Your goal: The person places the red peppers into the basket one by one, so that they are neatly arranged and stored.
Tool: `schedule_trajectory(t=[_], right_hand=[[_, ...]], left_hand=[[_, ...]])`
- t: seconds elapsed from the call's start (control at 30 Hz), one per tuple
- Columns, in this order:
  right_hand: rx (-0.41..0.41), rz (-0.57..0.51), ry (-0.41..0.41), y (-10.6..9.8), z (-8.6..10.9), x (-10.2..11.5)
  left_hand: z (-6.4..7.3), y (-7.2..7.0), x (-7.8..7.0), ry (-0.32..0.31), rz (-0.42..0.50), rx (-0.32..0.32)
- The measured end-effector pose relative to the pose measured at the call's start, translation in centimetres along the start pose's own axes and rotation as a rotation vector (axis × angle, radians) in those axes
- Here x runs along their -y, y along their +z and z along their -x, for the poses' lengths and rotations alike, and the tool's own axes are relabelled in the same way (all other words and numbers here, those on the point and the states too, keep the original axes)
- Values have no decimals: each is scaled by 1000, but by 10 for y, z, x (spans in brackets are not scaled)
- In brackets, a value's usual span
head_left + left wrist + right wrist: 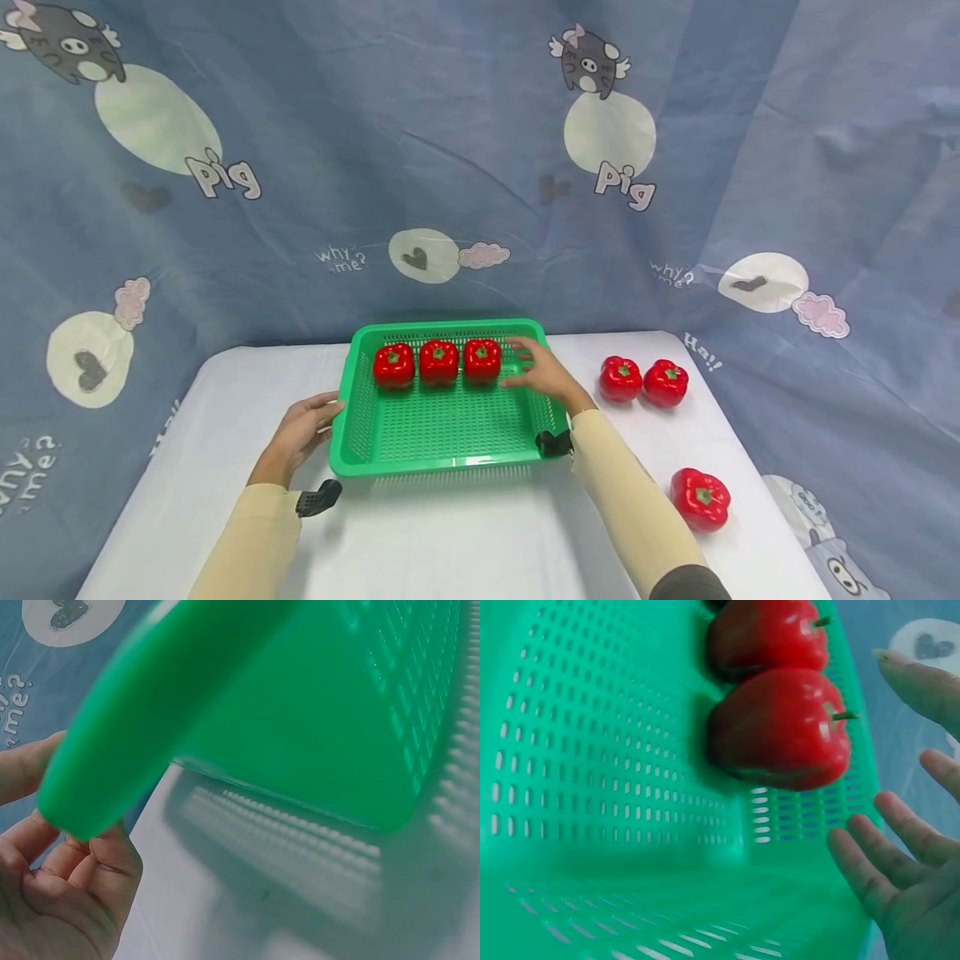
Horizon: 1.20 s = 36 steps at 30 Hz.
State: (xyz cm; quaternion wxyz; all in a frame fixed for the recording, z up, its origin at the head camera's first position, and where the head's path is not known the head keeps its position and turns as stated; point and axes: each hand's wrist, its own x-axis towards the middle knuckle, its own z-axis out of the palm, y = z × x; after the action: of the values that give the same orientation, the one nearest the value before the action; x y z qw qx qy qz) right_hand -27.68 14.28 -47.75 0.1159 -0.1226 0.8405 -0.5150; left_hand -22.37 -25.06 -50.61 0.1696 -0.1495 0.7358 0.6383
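A green plastic basket (450, 427) with slotted walls stands on the white table. Three red bell peppers sit in a row along its far side: a left pepper (393, 366), a middle one (438, 362) and a right one (482, 361). My left hand (302, 427) holds the basket's left rim (112, 742), thumb on one side and fingers curled beneath. Over the basket's right end, my right hand (549, 372) has its fingers spread, just right of the rightmost pepper (780, 731). Nothing lies between those fingers.
Two more red bell peppers, one (620, 380) beside another (665, 383), lie on the table right of the basket. A third loose pepper (701, 499) lies nearer, beside the right sleeve (630, 500). A blue patterned cloth (480, 167) hangs behind the table (450, 542).
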Motion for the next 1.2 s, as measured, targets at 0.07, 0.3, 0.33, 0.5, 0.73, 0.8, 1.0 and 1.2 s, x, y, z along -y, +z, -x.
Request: schedule_trajectory(t=[0.07,0.3,0.33,0.5,0.73,0.8,1.0,1.2], right_hand=[[8,-4,-8,-3,6,0],[14,-24,-14,-17,25,-2],[16,-31,-14,-19,28,-3],[13,-37,11,-30,45,2],[-44,-15,35,-46,66,-3],[-59,-1,41,-51,73,-6],[-78,18,21,-65,99,-14],[-106,36,-2,-77,125,-26]], left_hand=[[0,0,0,-1,-5,-3],[-1,1,2,7,-24,-5],[-1,1,3,5,-25,-5],[-2,0,4,2,-27,-6],[-2,0,2,-6,-32,0],[-2,0,1,-5,-29,1],[1,1,1,11,-20,8],[2,0,-1,18,-14,11]])
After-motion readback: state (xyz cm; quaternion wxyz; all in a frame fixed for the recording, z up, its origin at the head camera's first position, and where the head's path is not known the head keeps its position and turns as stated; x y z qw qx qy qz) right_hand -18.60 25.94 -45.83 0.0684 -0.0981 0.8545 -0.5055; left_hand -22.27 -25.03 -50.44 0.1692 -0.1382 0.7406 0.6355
